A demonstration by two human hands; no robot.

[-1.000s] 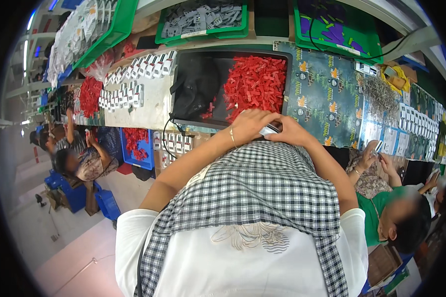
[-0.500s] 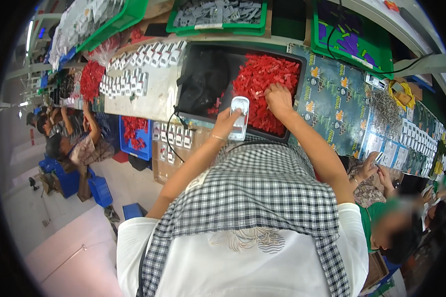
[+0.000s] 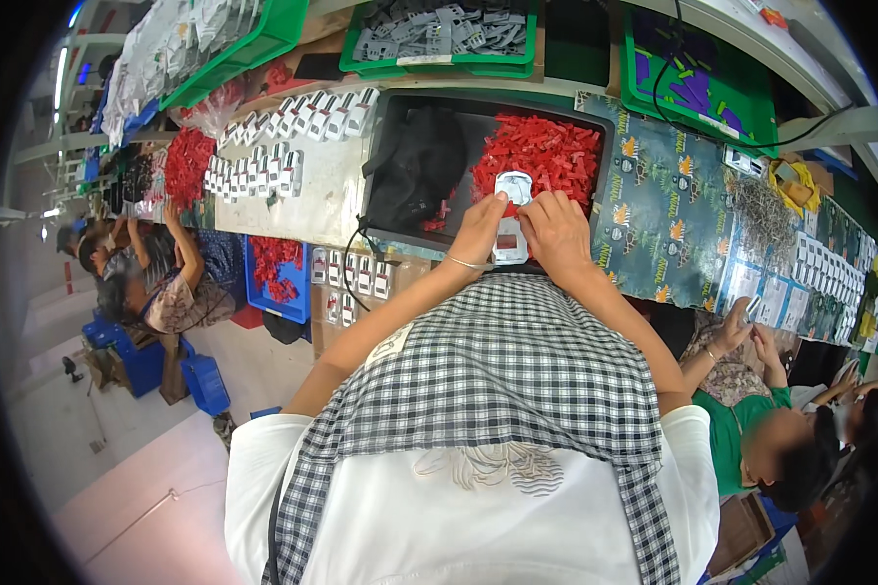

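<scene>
Both hands hold a flat white-grey plastic blister piece [image 3: 510, 216] upright over the near edge of a black tray [image 3: 390, 107]. My left hand [image 3: 480, 226] grips its left side and wears a thin bracelet. My right hand [image 3: 554, 232] grips its right side, with a small red part showing in the piece's middle. Behind the hands, the tray holds a heap of small red plastic parts [image 3: 541, 156] and a black bag [image 3: 415, 175].
Rows of finished white packs [image 3: 283, 146] lie on the bench left of the tray. Green bins [image 3: 439, 39] stand at the back. A patterned mat [image 3: 668, 210] lies to the right. One person [image 3: 761, 429] works at my right, others [image 3: 156, 283] sit at left.
My right hand has come back from the red heap to the white piece, and both hands now hold it nearer to me. A second earlier both hands were together by the tray's edge.
</scene>
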